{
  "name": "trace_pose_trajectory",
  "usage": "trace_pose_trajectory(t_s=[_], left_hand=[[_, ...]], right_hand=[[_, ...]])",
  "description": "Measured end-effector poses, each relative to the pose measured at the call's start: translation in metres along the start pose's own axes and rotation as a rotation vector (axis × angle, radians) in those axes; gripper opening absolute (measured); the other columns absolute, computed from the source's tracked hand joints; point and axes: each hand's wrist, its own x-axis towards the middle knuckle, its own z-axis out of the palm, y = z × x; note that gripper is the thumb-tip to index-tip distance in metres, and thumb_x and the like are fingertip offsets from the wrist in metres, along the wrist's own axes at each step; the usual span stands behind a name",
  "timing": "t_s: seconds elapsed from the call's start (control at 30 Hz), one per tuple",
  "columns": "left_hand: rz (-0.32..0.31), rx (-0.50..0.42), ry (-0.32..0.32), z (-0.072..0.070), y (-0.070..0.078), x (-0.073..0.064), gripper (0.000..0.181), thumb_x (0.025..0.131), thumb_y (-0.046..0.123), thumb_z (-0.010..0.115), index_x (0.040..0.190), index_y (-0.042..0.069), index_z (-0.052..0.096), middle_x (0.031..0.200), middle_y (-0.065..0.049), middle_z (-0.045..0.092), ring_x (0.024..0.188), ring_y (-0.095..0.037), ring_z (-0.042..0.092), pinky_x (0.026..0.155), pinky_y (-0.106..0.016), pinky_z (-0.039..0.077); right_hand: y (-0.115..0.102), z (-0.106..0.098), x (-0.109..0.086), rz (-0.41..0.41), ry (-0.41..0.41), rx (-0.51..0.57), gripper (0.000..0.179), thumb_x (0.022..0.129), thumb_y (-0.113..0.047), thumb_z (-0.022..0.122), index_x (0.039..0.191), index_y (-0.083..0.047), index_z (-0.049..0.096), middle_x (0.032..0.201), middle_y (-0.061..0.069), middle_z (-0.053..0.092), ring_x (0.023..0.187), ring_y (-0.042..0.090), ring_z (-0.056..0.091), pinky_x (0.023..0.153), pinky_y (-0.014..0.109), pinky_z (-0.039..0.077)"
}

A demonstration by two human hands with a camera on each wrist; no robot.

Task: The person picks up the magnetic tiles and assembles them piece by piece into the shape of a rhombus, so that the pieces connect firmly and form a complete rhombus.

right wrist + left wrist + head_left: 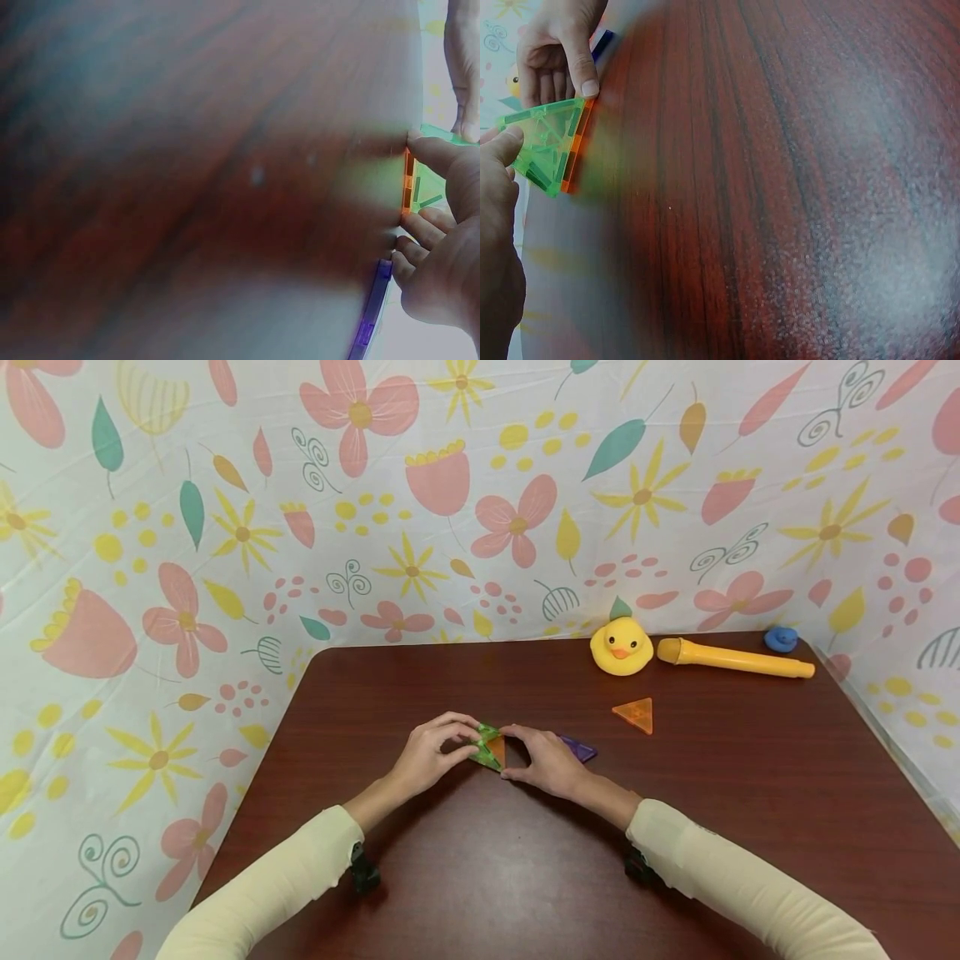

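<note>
My left hand [437, 745] pinches a clear green triangular magnetic tile [547, 139], which stands tilted against an orange tile [576, 150]. More green shows behind it in the head view. My right hand [546, 762] holds the orange tile by its two ends, thumb at the near corner and forefinger at the far one. The right wrist view shows the orange tile [409, 180] edge-on between those fingertips. Beside the right hand a purple tile [579, 748] lies on the table, partly hidden by that hand in the head view.
A loose orange triangular tile [637, 716] lies beyond the right hand on the dark wooden table [480, 877]. Along the back stand a yellow rubber duck [622, 647], a yellow toy microphone [735, 660] and a small blue duck [782, 639]. A flowered cloth [465, 585] hangs behind.
</note>
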Motion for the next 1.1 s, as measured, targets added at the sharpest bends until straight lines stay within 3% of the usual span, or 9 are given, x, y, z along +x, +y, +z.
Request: trace_pose_trajectory(t_s=[0.27,0.47,0.6,0.77,0.87,1.1], left_hand=[[0.013,-0.02,0.032,0.0031,-0.0037,0.0013,0.024,0.091,0.009,0.086,0.113,0.013,0.077,0.12,0.001,0.072,0.098,-0.017,0.073,0.083,-0.034,0.062],[-0.002,-0.025,0.029,0.0028,-0.0045,0.0019,0.031,0.089,0.007,0.087,0.117,0.011,0.073,0.112,0.001,0.074,0.096,-0.014,0.074,0.084,-0.031,0.062],[-0.038,-0.003,-0.023,0.0017,-0.0042,0.0007,0.04,0.09,0.011,0.087,0.127,0.01,0.072,0.119,-0.001,0.074,0.1,-0.016,0.074,0.087,-0.031,0.061],[-0.119,0.071,-0.152,0.0006,-0.0042,-0.001,0.059,0.092,0.021,0.086,0.145,0.009,0.064,0.136,-0.004,0.07,0.106,-0.019,0.074,0.092,-0.035,0.06],[-0.142,0.119,-0.216,0.0017,-0.0053,-0.002,0.063,0.093,0.025,0.085,0.149,0.01,0.061,0.142,-0.007,0.067,0.107,-0.02,0.074,0.093,-0.037,0.059],[-0.157,0.172,-0.256,0.0057,-0.0086,-0.0046,0.057,0.096,0.023,0.083,0.147,0.008,0.063,0.138,-0.01,0.069,0.104,-0.021,0.075,0.092,-0.039,0.06]], right_hand=[[0.0001,0.0,0.0001,-0.01,0.005,0.008,0.069,0.086,-0.024,0.093,0.144,-0.003,0.061,0.14,0.014,0.068,0.128,0.031,0.065,0.103,0.049,0.055],[0.0005,0.0006,-0.0003,-0.009,0.016,0.018,0.07,0.086,-0.023,0.093,0.144,-0.003,0.06,0.14,0.014,0.067,0.129,0.031,0.065,0.103,0.049,0.054],[0.001,0.0002,-0.0013,-0.009,0.019,0.024,0.073,0.085,-0.022,0.094,0.145,-0.002,0.058,0.142,0.015,0.065,0.13,0.032,0.064,0.105,0.049,0.053],[0.0007,-0.0008,-0.0025,-0.014,0.021,0.03,0.079,0.083,-0.021,0.095,0.149,0.0,0.055,0.146,0.018,0.062,0.134,0.035,0.06,0.108,0.052,0.051],[0.0003,-0.0012,-0.0022,-0.017,0.017,0.036,0.082,0.083,-0.019,0.095,0.15,0.001,0.054,0.148,0.019,0.061,0.135,0.037,0.059,0.108,0.052,0.05],[-0.0003,-0.0003,-0.0011,0.015,-0.005,0.047,0.079,0.085,-0.02,0.094,0.152,-0.003,0.054,0.149,0.017,0.06,0.136,0.035,0.059,0.108,0.051,0.051]])
